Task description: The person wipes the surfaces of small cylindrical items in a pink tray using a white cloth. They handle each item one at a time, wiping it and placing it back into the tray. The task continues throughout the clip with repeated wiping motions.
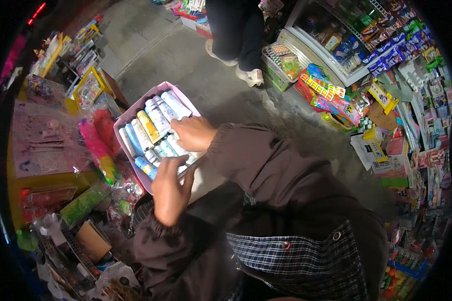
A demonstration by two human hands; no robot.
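A pink box [119, 139] before me holds two rows of small squeeze tubes, which look like cream tubes. White, pale-purple and blue ones stand out, along with a yellow tube [148, 125]. My right hand [196, 133] reaches over the box's right side, its bent fingers on the tubes; whether they grip one is hidden. At the near side is my left hand [172, 188], thumb and fingers apart over the front row. A blue tube [146, 167] lies just left of its fingertips, in the box's near-left corner.
A person's legs and pale shoes [250, 76] are across the concrete floor [165, 56]. To the right stand a glass-door drinks cooler [324, 37], a green basket [277, 79], a red basket [303, 90] and packed shelves. Wrapped goods and a wire rack [75, 244] crowd the left.
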